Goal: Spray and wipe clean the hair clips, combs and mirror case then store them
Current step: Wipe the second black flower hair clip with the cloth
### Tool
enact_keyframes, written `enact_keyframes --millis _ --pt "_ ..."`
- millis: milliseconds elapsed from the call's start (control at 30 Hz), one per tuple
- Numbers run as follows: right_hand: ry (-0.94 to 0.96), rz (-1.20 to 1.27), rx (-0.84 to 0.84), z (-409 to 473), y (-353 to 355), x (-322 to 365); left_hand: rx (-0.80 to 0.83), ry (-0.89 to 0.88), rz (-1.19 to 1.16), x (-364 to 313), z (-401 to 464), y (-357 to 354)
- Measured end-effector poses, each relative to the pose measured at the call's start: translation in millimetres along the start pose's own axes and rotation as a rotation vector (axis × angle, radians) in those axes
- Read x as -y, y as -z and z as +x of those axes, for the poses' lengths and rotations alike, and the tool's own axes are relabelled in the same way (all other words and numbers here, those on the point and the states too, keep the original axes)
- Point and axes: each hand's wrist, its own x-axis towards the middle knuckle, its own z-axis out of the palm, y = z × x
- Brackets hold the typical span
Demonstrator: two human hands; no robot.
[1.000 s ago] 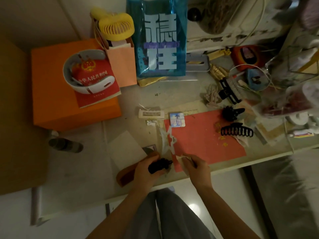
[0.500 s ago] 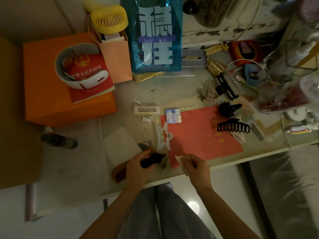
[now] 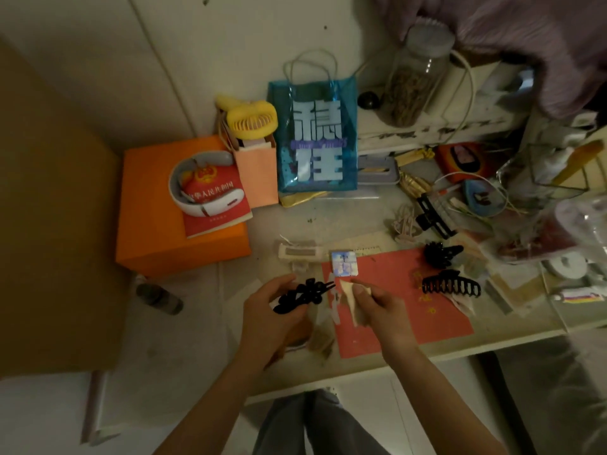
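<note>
While my left hand grips a black hair clip above the desk, my right hand pinches a beige wipe just beside the clip's tip. Under both lies a red sheet, with a small square mirror case on its far corner; its print is too small to read. A wide black claw clip and a smaller black clip rest further right on the sheet. Behind them stands a blue bag with large pale characters "稳住". A red booklet on the orange box reads "中华人民共和国", and a white neck fan lies on it. A yellow fan sits beside the bag.
</note>
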Motion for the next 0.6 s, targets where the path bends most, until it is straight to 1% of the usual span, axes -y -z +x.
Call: enact_keyframes --millis 133,233,400,500,600 --pt "0.056 0.132 0.105 -2 -6 48 0.002 -0.149 -0.003 -34 9 17" --pt "0.13 0.198 0.159 -7 -12 81 0.008 -0.219 0.028 -59 17 29" --pt "0.209 0.308 0.239 -16 -15 120 -0.06 -0.383 0.131 -96 24 50" --pt "0.23 0.376 0.246 -21 -18 138 -0.097 -0.497 0.171 -116 24 59" --pt "0.223 0.412 0.205 -22 -22 153 -0.12 -0.59 0.208 -135 24 65"
